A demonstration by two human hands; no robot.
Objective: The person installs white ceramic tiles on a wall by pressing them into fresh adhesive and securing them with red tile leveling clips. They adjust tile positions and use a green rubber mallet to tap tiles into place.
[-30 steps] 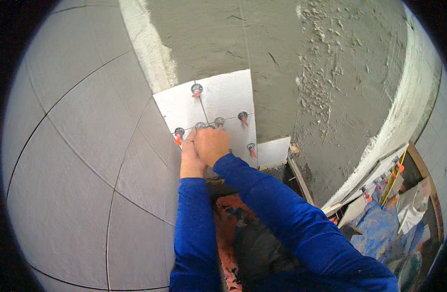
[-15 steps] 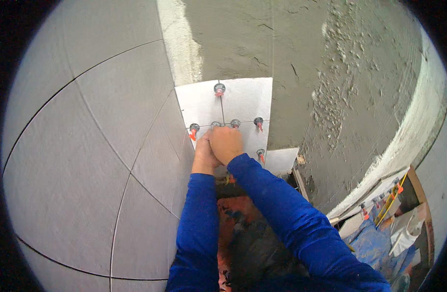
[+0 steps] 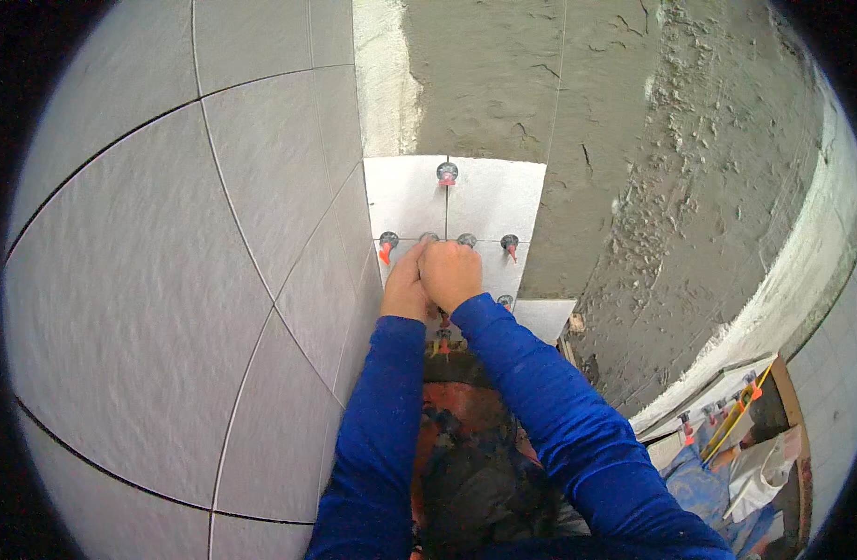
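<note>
White square tiles (image 3: 496,191) are set on the wall in front of me, with dark round tile levelling clips (image 3: 510,245) with red handles at their joints. My right hand (image 3: 452,274) is closed in a fist against the tiles, just below two of the clips. Pressed up beside it, my left hand (image 3: 406,287) is closed too, its fingertips close to a grey clip cap (image 3: 428,237). Whatever the fingers grip is hidden behind the hands. Another clip (image 3: 444,343) shows below, between my blue-sleeved forearms.
Large grey tiles (image 3: 148,308) cover the wall along my left. Rough grey mortar (image 3: 597,140) coats the wall above and to the right. A lower white tile (image 3: 544,319) sits at the right. Clips, a yellow tool (image 3: 727,425) and a blue sheet (image 3: 699,481) lie at lower right.
The view has shifted, so the tiles and clips appear farther right. Both hands stay together at nearly the same spot on the white tiles, still closed.
</note>
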